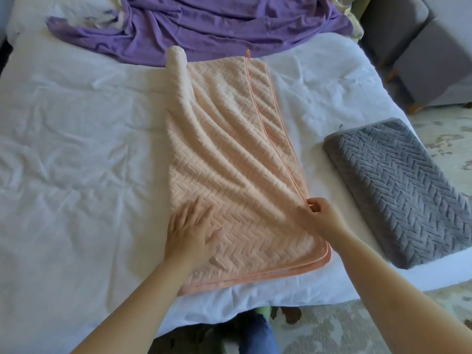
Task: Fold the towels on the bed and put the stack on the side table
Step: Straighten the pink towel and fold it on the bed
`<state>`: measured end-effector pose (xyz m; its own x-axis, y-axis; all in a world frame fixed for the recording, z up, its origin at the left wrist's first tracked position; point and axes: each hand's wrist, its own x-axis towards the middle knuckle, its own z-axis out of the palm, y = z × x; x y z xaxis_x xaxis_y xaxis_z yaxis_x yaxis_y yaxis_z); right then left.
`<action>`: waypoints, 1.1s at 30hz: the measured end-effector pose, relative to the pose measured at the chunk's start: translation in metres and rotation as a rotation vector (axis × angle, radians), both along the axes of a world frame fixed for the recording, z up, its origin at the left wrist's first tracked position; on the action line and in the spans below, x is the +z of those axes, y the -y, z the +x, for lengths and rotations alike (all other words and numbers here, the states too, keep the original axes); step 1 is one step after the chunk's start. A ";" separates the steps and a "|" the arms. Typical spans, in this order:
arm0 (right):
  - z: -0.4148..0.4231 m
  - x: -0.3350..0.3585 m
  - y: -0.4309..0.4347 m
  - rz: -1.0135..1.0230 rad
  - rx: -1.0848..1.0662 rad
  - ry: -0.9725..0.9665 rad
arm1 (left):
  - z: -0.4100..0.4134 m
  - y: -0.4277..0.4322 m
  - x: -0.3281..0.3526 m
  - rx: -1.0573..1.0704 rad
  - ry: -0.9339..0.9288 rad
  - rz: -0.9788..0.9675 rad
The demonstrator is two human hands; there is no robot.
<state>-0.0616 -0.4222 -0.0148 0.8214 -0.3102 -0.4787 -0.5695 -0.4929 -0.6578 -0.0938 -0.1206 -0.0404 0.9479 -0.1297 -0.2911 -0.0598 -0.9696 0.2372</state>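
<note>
A peach towel (229, 139) with a herringbone weave lies folded lengthwise on the white bed (76, 149), rippled diagonally. My left hand (190, 229) rests flat on its near left part, fingers spread. My right hand (320, 215) pinches the towel's right edge near the front. A grey towel (393, 190), folded into a rectangle, lies at the bed's right edge.
A crumpled purple sheet (204, 24) covers the far end of the bed. Grey upholstered seats (421, 54) stand beyond the bed at the upper right. A patterned floor (449, 141) shows to the right and below, with my legs near the bed's front edge.
</note>
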 end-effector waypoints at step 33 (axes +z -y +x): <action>0.440 -0.029 -0.084 0.346 -0.040 0.050 | 0.425 -0.036 0.016 0.285 0.200 -0.015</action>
<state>0.3788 -0.3385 -0.0436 0.8367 -0.1693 -0.5209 -0.5471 -0.2139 -0.8093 0.3313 -0.0846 -0.0239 0.9847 0.1453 -0.0963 0.1659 -0.9506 0.2623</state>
